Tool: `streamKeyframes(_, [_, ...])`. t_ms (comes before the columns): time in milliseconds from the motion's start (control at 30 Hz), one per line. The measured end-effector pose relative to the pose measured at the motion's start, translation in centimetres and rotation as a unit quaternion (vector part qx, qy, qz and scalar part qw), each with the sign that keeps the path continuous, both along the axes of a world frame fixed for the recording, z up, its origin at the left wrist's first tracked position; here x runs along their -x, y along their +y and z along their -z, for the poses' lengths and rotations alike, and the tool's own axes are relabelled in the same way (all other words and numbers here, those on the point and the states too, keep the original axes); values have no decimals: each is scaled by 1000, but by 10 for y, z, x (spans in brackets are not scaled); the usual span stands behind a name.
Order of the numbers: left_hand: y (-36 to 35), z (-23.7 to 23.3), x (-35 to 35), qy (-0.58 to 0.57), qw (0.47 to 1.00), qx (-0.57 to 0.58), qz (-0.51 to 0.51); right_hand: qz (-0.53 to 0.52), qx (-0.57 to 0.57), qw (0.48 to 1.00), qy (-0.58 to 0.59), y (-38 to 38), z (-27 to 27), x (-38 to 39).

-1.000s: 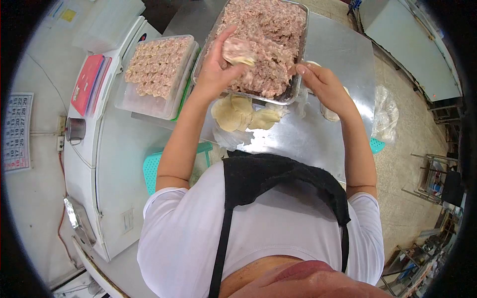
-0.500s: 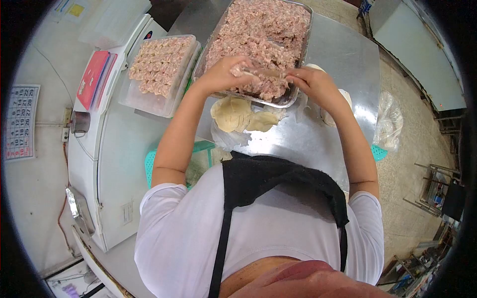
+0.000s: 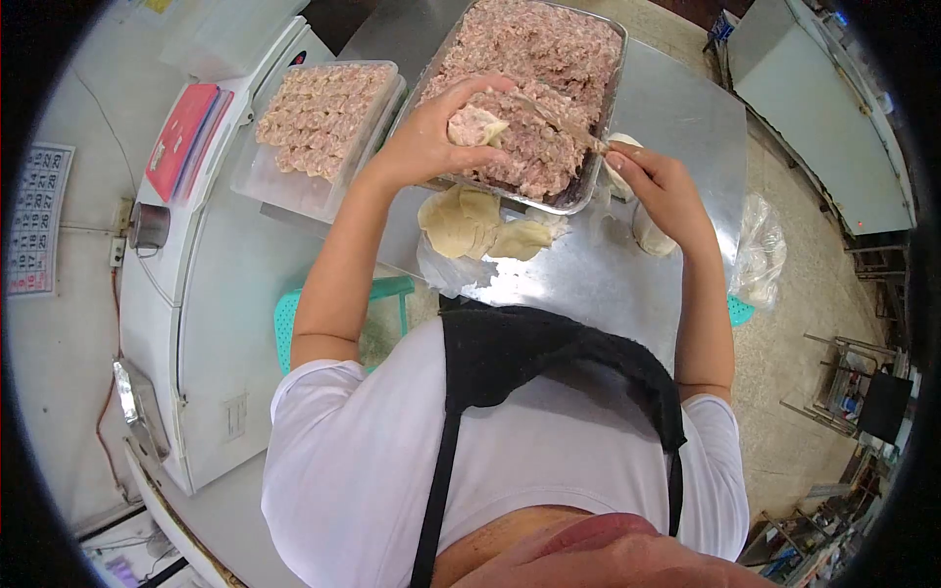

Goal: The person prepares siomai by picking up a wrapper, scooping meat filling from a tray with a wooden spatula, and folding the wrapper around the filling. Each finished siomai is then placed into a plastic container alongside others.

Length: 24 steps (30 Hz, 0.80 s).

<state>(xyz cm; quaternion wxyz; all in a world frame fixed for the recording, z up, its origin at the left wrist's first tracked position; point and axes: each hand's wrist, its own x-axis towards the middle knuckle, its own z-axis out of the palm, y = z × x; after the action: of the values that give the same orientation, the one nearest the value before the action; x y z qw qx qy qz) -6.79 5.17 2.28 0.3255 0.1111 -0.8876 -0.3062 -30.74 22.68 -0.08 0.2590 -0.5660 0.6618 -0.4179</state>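
My left hand (image 3: pixel 423 137) is curled around a dumpling wrapper with pink minced meat (image 3: pixel 472 126) on it, over the near left part of a large metal tray (image 3: pixel 619 83). Raw minced meat (image 3: pixel 539 49) fills the tray. Between the fingers and thumb of my right hand (image 3: pixel 668 194) is the handle of a thin, flat spatula (image 3: pixel 578 135), its blade pointing into the meat. How much of the blade is buried cannot be made out. Below the tray, round pale yellow wrappers (image 3: pixel 459 223) lie on plastic.
At the left, a clear plastic container (image 3: pixel 294 191) holds rows of filled dumplings (image 3: pixel 323 113). White round items (image 3: pixel 651 233) are partly hidden by my right forearm. The steel table (image 3: pixel 676 98) borders a white fridge (image 3: pixel 235 323); a teal stool (image 3: pixel 286 323) stands below.
My left hand has turned and opened toward me, showing the meat in the wrapper. My right hand has drawn away rightward with the spatula, separating from the wrapper.
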Motion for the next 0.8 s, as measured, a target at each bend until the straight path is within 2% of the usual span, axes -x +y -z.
streamKeyframes(33, [2,-2,0,2,1000,-1,2,2,-1,1000,2,1,-4,-12])
streamKeyframes(100, [4,-4,-3,-105,987,-98,69,-70,27,997,20,0,-10,-39])
streamKeyframes(133, [3,-2,-5,-102,987,-99,75,-65,24,997,22,-1,-9,-40])
streamKeyframes(200, [-5,3,-8,-173,978,-72,87,-91,19,988,119,-10,-14,-41])
streamKeyframes(233, [-9,10,-11,-167,979,-71,89,-49,18,973,223,-5,-32,-42])
streamKeyframes(300, [-14,20,-20,-98,982,-157,29,-14,58,966,251,0,-40,-67])
streamKeyframes(333, [-16,18,-26,-95,982,-157,30,21,97,957,271,0,-43,-81])
streamKeyframes(367, [-17,14,-32,-110,968,-220,57,19,46,934,353,-1,-44,-95])
streamKeyframes(400, [-18,10,-39,-124,948,-281,84,21,45,933,355,-4,-44,-98])
streamKeyframes(433, [-28,10,-42,-114,984,-122,62,30,43,933,355,-9,-45,-95])
streamKeyframes(533, [-38,10,-76,-74,989,-127,17,61,-14,940,335,-19,-73,-116])
streamKeyframes(567, [-44,8,-83,9,990,-112,89,44,51,960,271,-21,-73,-123])
streamKeyframes(600, [-48,2,-96,10,990,-112,88,25,112,972,202,-24,-74,-133])
streamKeyframes(633, [-50,-7,-110,-27,988,-136,65,15,62,980,189,-29,-77,-155])
streamKeyframes(667, [-53,-12,-123,-63,984,-159,41,-39,92,960,261,-41,-65,-168])
streamKeyframes(733, [-71,-8,-148,-77,984,-154,39,-40,-12,977,210,-61,-59,-205])
streamKeyframes(800, [-97,1,-188,-88,984,-152,28,-29,4,970,240,-80,-56,-221])
